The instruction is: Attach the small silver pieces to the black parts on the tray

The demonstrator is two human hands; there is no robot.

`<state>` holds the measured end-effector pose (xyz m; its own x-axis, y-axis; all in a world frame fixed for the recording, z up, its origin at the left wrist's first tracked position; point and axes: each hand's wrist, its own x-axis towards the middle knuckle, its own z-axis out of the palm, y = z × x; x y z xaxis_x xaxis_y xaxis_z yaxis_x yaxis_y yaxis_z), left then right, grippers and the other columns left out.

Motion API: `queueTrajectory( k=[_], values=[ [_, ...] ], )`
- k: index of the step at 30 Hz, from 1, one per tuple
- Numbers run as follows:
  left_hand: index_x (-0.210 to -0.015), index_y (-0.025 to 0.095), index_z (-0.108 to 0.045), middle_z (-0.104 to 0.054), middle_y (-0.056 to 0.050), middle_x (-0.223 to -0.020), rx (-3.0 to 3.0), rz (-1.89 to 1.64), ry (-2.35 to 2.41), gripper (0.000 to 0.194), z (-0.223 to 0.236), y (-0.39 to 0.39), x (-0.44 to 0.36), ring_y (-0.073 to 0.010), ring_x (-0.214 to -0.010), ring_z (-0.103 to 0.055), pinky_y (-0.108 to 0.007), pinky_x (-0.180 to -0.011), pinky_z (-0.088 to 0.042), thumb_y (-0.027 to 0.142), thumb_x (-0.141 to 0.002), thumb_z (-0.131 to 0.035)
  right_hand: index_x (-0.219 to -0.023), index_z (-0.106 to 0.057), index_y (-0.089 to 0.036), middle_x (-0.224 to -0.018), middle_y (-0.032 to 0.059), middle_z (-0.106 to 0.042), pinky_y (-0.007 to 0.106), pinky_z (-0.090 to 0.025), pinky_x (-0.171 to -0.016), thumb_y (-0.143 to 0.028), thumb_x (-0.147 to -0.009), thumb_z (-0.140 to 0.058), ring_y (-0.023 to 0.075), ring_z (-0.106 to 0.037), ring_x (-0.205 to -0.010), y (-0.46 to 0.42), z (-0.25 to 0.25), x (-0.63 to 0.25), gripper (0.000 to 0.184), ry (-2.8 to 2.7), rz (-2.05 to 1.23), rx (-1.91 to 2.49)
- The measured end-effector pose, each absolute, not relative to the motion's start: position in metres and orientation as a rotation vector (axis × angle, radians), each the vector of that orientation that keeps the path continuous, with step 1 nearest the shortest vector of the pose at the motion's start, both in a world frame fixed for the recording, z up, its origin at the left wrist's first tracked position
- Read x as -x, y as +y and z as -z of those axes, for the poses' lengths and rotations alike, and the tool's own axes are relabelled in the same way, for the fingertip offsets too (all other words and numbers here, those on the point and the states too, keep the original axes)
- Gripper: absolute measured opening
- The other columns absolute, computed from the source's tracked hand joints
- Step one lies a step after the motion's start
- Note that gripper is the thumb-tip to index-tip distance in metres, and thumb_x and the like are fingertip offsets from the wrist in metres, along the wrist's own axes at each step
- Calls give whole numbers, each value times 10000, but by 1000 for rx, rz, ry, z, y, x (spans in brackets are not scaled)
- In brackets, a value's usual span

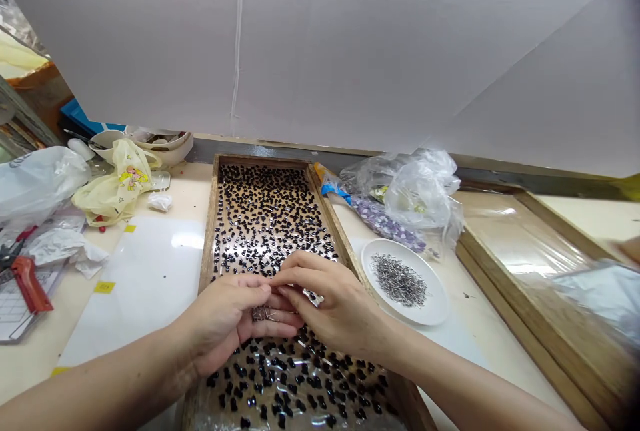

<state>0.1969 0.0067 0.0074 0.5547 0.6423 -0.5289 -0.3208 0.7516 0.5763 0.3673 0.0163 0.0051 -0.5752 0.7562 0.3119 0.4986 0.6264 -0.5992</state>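
Note:
A long wooden tray [209, 231] lined with clear film holds several small black beads [260, 218]. Both hands meet over its middle. My left hand [225, 321] is cupped palm up, and a small bunch of thin metal pins [265, 314] lies on its fingers. My right hand [330, 301] reaches over from the right, its fingertips pinched together at the left hand's fingers, close to the pins. What the right fingertips pinch is too small to make out.
A white plate [435, 304] with a heap of metal pins sits right of the tray, crumpled clear bags [415, 191] behind it. A second wooden tray [525, 298] lies farther right. Left: yellow bag [117, 181], red-handled tool [30, 284], white bags and bowls.

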Motion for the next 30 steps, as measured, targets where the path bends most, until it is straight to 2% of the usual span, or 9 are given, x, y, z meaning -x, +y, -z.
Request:
queueTrajectory(
  k=[6,11,16,18,22,25,30],
  values=[
    [-802,68,-621,-667,-116,-768,-494,-519,848,166,-2,5,-196,-144,-690,-649,-294,-732,-514,221,-823,-560,-832,-646,-166,-757,26,-601,245,-456,-612,-70,-799,-503,114,-555,-697,13,-3,-367,175,-2188,-671,993],
    [-739,82,-617,-684,-121,-766,-517,-514,869,143,-3,6,-196,-160,-682,-657,-303,-718,-512,224,-753,-638,-773,-623,-175,-737,15,-591,246,-460,-598,-57,-762,-546,116,-556,-688,8,-5,-366,142,-2091,-775,1040],
    [-786,77,-621,-678,-125,-791,-498,-529,878,147,-4,5,-197,-169,-710,-663,-323,-753,-507,224,-771,-615,-691,-597,-174,-703,10,-595,242,-460,-572,-89,-756,-563,111,-542,-639,28,-7,-372,113,-2075,-829,1160],
    [-812,84,-611,-681,-128,-821,-488,-544,883,116,-5,5,-197,-179,-751,-667,-342,-803,-498,157,-729,-645,-703,-604,-176,-721,17,-605,246,-459,-573,-111,-770,-558,115,-545,-636,47,-1,-378,103,-2115,-739,1228],
    [-853,85,-595,-681,-137,-877,-488,-535,906,220,-7,4,-197,-204,-826,-669,-369,-875,-479,29,-647,-647,-775,-646,-170,-813,45,-629,264,-453,-664,-130,-809,-520,147,-587,-749,83,18,-386,137,-2346,-333,1401],
    [-853,74,-583,-679,-156,-888,-480,-515,934,196,-9,4,-198,-210,-824,-674,-374,-878,-482,1,-671,-571,-805,-660,-164,-849,59,-633,264,-428,-668,-138,-829,-485,162,-591,-781,98,30,-386,178,-2442,-147,1469],
    [-845,67,-568,-682,-158,-866,-460,-496,942,173,-11,7,-200,-186,-776,-681,-352,-841,-497,-10,-721,-476,-812,-663,-154,-821,64,-617,264,-398,-654,-149,-846,-462,170,-577,-771,102,37,-382,204,-2504,-98,1475]
  ],
)
